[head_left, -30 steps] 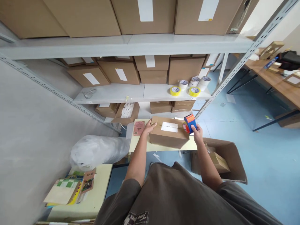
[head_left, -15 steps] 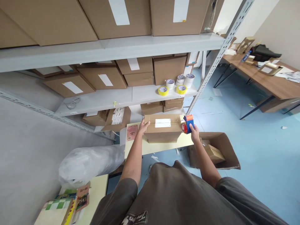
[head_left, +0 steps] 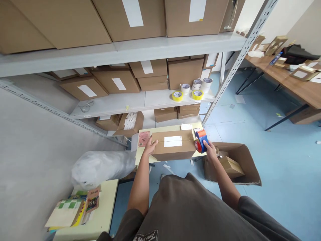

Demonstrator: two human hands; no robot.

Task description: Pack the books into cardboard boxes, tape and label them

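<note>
A closed cardboard box (head_left: 173, 152) with white labels on its top rests on the pale yellow table (head_left: 165, 128). My left hand (head_left: 150, 146) grips the box's left end, thumb on the top and the other fingers mostly hidden behind the side. In my right hand (head_left: 209, 149) is a blue and orange tape dispenser (head_left: 202, 140), its red part against the right end of the box. A pink printed sheet (head_left: 143, 138) lies to the left of the box. Behind it are a white paper (head_left: 186, 127) and a phone-like item (head_left: 197, 130).
A grey metal rack (head_left: 120, 49) ahead carries cardboard boxes and rolls of tape (head_left: 177, 96). An open carton (head_left: 247, 164) stands on the floor at right. A bulging plastic bag (head_left: 100, 169) and a side table (head_left: 107, 204) are at left. A wooden desk (head_left: 288, 77) is farther right.
The box has come nearer to my body and tipped slightly, uncovering paper behind it. Both hands moved with it, the tape dispenser staying at its right end. The view has shifted a little.
</note>
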